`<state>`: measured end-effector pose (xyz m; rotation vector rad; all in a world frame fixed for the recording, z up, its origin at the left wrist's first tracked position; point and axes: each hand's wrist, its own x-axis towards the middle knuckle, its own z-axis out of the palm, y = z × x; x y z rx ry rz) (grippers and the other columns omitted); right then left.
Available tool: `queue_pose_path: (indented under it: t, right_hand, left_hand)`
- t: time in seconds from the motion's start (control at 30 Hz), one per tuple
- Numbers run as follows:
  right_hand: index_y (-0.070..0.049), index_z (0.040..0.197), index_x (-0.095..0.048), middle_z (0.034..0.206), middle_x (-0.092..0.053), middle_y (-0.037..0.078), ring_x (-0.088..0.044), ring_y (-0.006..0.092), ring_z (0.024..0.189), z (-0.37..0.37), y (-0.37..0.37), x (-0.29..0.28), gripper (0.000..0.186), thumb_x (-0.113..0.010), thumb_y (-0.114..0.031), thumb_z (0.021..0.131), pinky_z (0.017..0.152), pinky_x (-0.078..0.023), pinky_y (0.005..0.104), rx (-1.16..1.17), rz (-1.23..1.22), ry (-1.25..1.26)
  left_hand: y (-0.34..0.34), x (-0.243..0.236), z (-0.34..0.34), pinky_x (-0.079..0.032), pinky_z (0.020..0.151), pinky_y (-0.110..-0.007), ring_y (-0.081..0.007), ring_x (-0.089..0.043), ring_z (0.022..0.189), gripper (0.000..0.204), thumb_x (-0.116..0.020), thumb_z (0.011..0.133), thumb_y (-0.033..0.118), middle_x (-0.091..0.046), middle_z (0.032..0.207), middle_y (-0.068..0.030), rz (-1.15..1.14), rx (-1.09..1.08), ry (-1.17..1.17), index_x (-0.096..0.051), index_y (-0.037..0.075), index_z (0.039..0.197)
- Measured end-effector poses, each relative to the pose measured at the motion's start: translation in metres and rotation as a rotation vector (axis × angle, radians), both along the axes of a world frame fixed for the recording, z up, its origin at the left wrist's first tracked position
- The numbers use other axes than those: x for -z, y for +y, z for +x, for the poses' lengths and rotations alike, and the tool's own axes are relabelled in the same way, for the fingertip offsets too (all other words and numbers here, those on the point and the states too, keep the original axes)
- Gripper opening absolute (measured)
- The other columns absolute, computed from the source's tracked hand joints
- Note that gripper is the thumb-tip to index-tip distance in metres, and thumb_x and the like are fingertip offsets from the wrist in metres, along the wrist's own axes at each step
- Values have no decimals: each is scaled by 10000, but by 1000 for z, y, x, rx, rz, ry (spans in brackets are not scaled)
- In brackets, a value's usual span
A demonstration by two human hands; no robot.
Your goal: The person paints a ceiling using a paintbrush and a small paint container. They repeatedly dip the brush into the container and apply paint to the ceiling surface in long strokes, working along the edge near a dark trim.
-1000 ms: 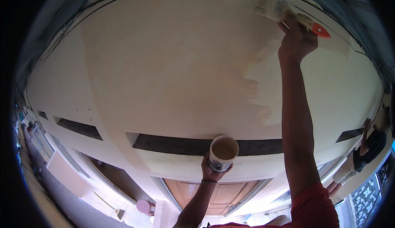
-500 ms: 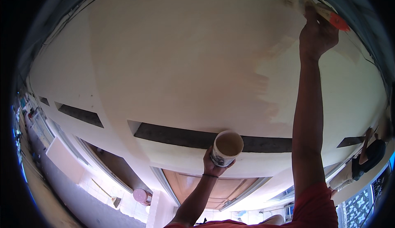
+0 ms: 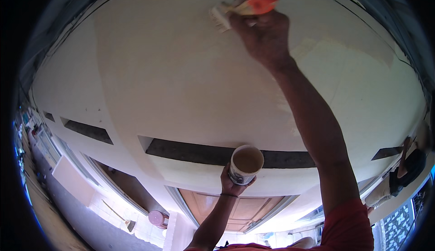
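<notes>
Head view: the right arm, in a red sleeve (image 3: 346,226), rises from about 5 o'clock and reaches up across a pale wall (image 3: 181,79), bending slightly at the elbow and leaning toward 11 o'clock. The right hand (image 3: 265,36) is at about 1 o'clock, its back partly toward the camera and its fingers curled. Thumb and fingers pinch a paintbrush (image 3: 247,9) near its bristle end. The brush lies across the fingertips: its pale bristles stick out beyond them toward 8 or 9 o'clock, while its orange handle end passes above the knuckles toward 2 or 3 o'clock. The bristles are at the wall, slightly blurred; whether they touch it I cannot tell.

The left forearm comes up from 6 o'clock, tilted toward 1 o'clock, with a dark band (image 3: 229,195) at the wrist. The left hand (image 3: 234,185) wraps its fingers around the lower part of a white cup (image 3: 245,173), whose open mouth shows beige inside. The cup overlaps a long dark slot (image 3: 195,153) in the wall. Below, at 6 o'clock, is a brown door (image 3: 231,205); at 7, a pink container (image 3: 157,218); between 3 and 4, another person (image 3: 410,166).
</notes>
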<state>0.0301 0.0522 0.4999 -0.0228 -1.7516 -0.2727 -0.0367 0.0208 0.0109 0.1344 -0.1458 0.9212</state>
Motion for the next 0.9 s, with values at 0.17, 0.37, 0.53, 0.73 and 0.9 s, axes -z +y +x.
queue_pose_path:
  t: [0.17, 0.37, 0.53, 0.73, 0.9]
  right_hand:
    - [-74, 1064, -757, 950, -756, 11, -728, 124, 816, 98, -27, -30, 148, -822, -73, 931, 704, -588, 282, 444, 351, 421]
    - [-238, 1038, -747, 917, -665, 17, -699, 231, 777, 52, -19, -39, 202, -798, -127, 877, 632, -595, 363, 1218, 632, 425]
    - [-105, 959, -670, 843, -587, 107, -651, 260, 737, -80, 11, -61, 109, -737, -96, 873, 639, -578, 426, 938, 683, 138]
    - [-81, 1066, -658, 870, -659, 141, -710, 342, 793, -115, 5, -65, 185, -748, -82, 904, 711, -590, 430, 381, 454, 202]
    - [-27, 942, -652, 842, -695, 24, -660, 153, 771, -26, 11, -74, 133, -779, -38, 903, 714, -526, 309, 22, 47, 364]
  left_hand:
    - [-3, -7, -5, -493, 1062, -656, -381, -563, 1407, 656, -602, 1011, 581, -574, 1547, -148, -32, -23, 57, -554, 198, 1542]
    - [0, -1, -2, -498, 1042, -652, -382, -573, 1389, 628, -581, 1021, 580, -587, 1534, -142, -32, 0, 17, -565, 209, 1528]
    - [-5, -11, -3, -496, 1037, -650, -380, -574, 1388, 623, -583, 1016, 578, -583, 1542, -143, -45, -22, 45, -575, 214, 1522]
    - [-5, -4, 0, -494, 1041, -657, -384, -570, 1395, 637, -585, 1010, 587, -576, 1551, -141, -32, -20, 43, -571, 216, 1528]
    - [-1, 1, -7, -487, 1063, -666, -392, -562, 1408, 644, -593, 1010, 589, -568, 1563, -139, -2, -14, 23, -567, 213, 1532]
